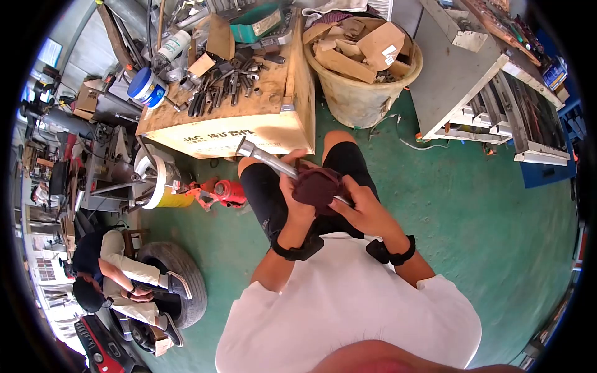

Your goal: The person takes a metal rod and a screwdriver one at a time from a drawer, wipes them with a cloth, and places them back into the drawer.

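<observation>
My left hand is closed around a long metal socket wrench and the cloth bunched on it. The wrench's wide socket end points up and left over my left knee. A dark maroon cloth wraps the lower part of the shaft and hides it. My right hand pinches the cloth from the right, where a short piece of bare metal shows beside the thumb. Both hands are above my lap.
Ahead stands a wooden crate covered with loose sockets and a blue-white tub. A bin of cardboard is beside it. A red jack sits left. Another person sits by a tire.
</observation>
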A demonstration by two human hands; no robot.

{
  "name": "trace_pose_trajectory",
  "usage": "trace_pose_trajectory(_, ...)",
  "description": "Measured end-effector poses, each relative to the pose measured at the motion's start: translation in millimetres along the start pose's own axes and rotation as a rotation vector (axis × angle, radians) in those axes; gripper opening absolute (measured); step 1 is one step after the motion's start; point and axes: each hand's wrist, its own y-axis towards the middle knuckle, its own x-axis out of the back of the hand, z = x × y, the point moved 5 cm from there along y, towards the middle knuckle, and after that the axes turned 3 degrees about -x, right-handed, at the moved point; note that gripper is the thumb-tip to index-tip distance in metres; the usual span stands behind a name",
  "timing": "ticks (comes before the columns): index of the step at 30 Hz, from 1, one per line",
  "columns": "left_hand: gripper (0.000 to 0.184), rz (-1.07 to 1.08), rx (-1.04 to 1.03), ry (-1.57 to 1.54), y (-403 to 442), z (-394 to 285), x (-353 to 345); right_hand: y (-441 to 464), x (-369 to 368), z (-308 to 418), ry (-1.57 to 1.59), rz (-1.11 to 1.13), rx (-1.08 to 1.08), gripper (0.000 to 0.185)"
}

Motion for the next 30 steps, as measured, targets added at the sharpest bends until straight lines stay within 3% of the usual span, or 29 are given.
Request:
trace_pose_trajectory(2, 0.066, -0.144, 0.102, -0.151, -2.7, -4.5, -2.7, -3.3, 3.0, 1.2, -0.177, 0.075, 0.016, 0.027)
trace_pose_trajectory(3, 0.078, -0.057, 0.114, -0.299, 2.0, -12.3, -3.8, -8.9, 3.3, 3.3, -0.174, 0.082, 0.003, 0.027)
trace_pose_trajectory(4, 0.061, -0.131, 0.117, -0.257, 2.9, -4.8, 6.8, -11.6, 3.6, 6.2, -0.196, 0.128, -0.015, 0.026)
trace_pose_trajectory(6, 0.062, -0.106, 0.132, -0.500, 11.6, -11.3, 10.6, -15.4, 2.7, 10.2, -0.221, 0.177, -0.032, 0.026)
trace_pose_trajectory(8, 0.061, -0.115, 0.110, -0.542, 12.7, -5.5, 24.2, -21.0, -0.9, 9.1, -0.157, 0.203, -0.117, 0.025)
trace_pose_trajectory(12, 0.060, -0.098, 0.037, -0.567, 21.3, -11.3, 45.2, -31.6, -1.8, 4.6, -0.167, 0.244, -0.073, 0.025)
trace_pose_trajectory(17, 0.067, -0.145, -0.059, -0.593, 25.7, -32.5, 36.3, -35.4, 11.8, 25.9, -0.510, 0.078, 0.232, 0.025)
trace_pose_trajectory(20, 0.065, -0.102, -0.150, -0.342, 23.9, -38.1, 40.3, -36.1, 13.3, 33.9, -0.512, 0.042, 0.278, 0.024)
trace_pose_trajectory(21, 0.066, -0.151, -0.143, -0.385, 24.5, -40.0, 41.6, -37.7, 11.7, 33.6, -0.512, 0.046, 0.278, 0.024)
trace_pose_trajectory(22, 0.066, -0.156, -0.140, -0.383, 20.6, -41.7, 44.6, -41.8, 8.0, 27.0, -0.365, 0.099, 0.153, 0.024)
trace_pose_trajectory(24, 0.074, 0.077, -0.187, -0.534, 25.8, -49.2, 41.1, -38.8, 5.7, 13.5, -0.230, 0.142, 0.054, 0.023)
trace_pose_trajectory(25, 0.085, 0.156, -0.196, -0.617, 27.9, -51.5, 39.5, -41.6, 0.3, -3.0, 0.003, 0.275, -0.035, 0.025)
trace_pose_trajectory(27, 0.086, 0.241, -0.180, -0.647, 24.3, -57.6, 28.5, -50.1, -12.4, -38.8, 0.518, 0.507, -0.226, 0.036)
trace_pose_trajectory(28, 0.087, 0.336, -0.161, -0.676, 20.5, -60.9, 21.5, -50.0, -12.0, -43.2, 0.523, 0.516, -0.232, 0.036)
trace_pose_trajectory(30, 0.078, 0.403, -0.137, -0.655, 19.4, -58.6, 17.7, -46.7, -17.3, -45.4, 0.869, 0.713, -0.385, 0.043)
